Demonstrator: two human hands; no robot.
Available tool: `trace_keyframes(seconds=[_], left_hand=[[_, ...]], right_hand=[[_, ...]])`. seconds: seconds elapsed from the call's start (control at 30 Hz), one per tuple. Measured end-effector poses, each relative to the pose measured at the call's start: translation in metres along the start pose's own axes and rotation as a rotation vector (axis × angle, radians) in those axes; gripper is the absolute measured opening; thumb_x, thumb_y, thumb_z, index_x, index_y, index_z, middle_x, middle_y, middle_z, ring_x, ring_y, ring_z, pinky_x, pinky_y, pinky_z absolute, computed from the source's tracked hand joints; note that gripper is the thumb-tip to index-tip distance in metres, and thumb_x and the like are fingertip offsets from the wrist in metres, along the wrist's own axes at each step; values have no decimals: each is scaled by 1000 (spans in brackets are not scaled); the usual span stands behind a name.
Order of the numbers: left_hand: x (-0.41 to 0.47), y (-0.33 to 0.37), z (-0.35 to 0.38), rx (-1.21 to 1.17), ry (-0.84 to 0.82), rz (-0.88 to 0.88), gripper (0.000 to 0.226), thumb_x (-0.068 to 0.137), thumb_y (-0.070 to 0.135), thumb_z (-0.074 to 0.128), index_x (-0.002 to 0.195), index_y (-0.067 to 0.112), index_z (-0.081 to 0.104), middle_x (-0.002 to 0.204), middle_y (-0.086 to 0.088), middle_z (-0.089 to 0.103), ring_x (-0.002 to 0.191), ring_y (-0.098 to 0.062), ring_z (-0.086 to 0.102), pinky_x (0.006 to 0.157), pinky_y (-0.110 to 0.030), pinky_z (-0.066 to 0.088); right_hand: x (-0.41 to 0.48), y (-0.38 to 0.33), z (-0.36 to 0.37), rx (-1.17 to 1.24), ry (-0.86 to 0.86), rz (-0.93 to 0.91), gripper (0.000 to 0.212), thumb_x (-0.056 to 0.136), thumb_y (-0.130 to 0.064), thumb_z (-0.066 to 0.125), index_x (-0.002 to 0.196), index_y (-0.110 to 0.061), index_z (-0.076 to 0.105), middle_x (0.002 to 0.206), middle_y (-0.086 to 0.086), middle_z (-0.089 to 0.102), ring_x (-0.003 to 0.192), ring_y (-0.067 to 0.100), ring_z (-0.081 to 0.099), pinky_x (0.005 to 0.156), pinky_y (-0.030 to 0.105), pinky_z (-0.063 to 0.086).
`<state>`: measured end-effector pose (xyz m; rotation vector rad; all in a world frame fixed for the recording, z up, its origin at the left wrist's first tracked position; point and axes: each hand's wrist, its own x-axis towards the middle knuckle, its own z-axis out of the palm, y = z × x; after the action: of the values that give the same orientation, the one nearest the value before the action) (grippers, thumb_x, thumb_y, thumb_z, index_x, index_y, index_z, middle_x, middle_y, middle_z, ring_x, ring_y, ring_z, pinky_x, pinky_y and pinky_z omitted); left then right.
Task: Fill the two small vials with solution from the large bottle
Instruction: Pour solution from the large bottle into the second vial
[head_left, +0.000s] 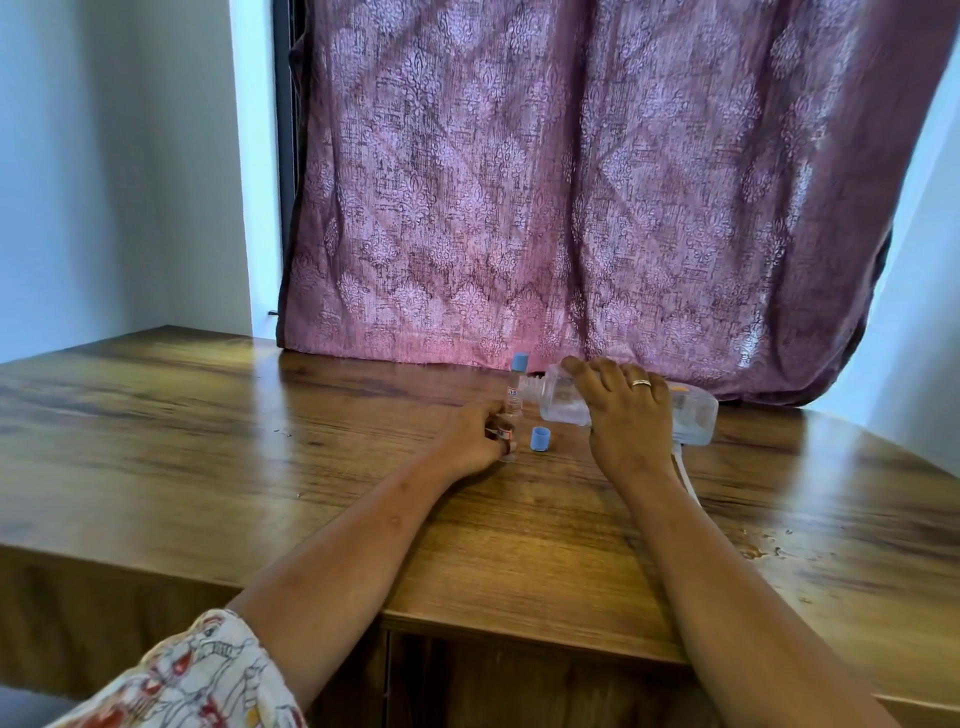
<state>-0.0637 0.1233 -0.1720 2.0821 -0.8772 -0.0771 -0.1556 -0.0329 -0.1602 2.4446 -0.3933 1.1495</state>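
Head view, only feed. Landmark: the loose blue cap (539, 438), standing on the table (260, 415).

- Around: behind the cap, a mauve curtain (571, 182) hangs down to the table's back edge. Pale wall (104, 156) far left of the cap. A scatter of droplets (763, 548) lies on the wood, well right of the cap and nearer me. A printed sleeve (197, 675) shows at the bottom left corner.
- In the way: my view of the open vial (505, 431), just left of the cap, is mostly blocked by the left hand (470, 436), whose fingers curl round it. I see only a strip of label and its base on the wood.
- A capped vial (514, 387) stands upright behind and slightly left of the cap, blue top on. It overlaps the open vial, so I cannot tell where one ends.
- The large bottle (563, 408) lies tipped on its side just right of and behind the cap, neck pointing left at the vials. The right hand (623, 410) clasps it from above, fingers wrapped over the body, a ring (641, 383) on one finger. Whether liquid is running, I cannot tell.
- A white strap (683, 473) trails from the bottle's far end, right of the cap.
- Materials: bottle is clear plastic, squarish body, ribbed neck, liquid inside. Vials are clear, slim cylinders. Table is glossy, strongly grained brown wood. Curtain is a woven damask pattern.
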Motion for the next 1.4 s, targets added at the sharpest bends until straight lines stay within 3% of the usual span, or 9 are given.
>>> trace_keyframes(seconds=[0.2, 0.37, 0.8, 1.0, 1.4], left_hand=[[5, -6, 1, 20, 8, 15, 55, 82, 14, 69, 132, 11, 48, 125, -3, 59, 100, -8, 50, 88, -18, 36], [9, -10, 3, 40, 19, 13, 55, 80, 19, 71, 130, 11, 52, 122, -3, 61, 109, -14, 55, 89, -20, 39], [13, -14, 4, 54, 19, 4, 58, 78, 23, 73, 131, 12, 51, 123, -3, 61, 109, -16, 56, 88, -21, 39], [13, -14, 4, 45, 4, -7, 58, 79, 23, 72, 132, 12, 50, 124, -4, 60, 112, -17, 55, 98, -29, 43], [8, -8, 3, 31, 15, -12, 64, 82, 17, 69, 139, 7, 39, 131, -7, 56, 119, -19, 51, 92, -19, 33]], right_hand=[[1, 0, 1, 21, 35, 1, 69, 64, 1, 49, 126, -29, 38, 113, 5, 62, 97, 35, 59, 85, 46, 46], [0, 0, 0, 31, 57, 3, 65, 67, -1, 41, 125, -29, 40, 112, 5, 62, 96, 35, 59, 86, 46, 46], [1, 1, 1, 26, 42, -6, 72, 62, 3, 57, 124, -30, 38, 111, 5, 63, 94, 35, 60, 84, 45, 47], [2, 1, 1, 36, 48, -7, 74, 62, 4, 59, 124, -30, 39, 111, 4, 64, 95, 34, 60, 85, 44, 46], [1, 2, 2, 38, 56, -14, 77, 60, 7, 62, 124, -29, 40, 112, 5, 63, 96, 35, 59, 86, 44, 46]])
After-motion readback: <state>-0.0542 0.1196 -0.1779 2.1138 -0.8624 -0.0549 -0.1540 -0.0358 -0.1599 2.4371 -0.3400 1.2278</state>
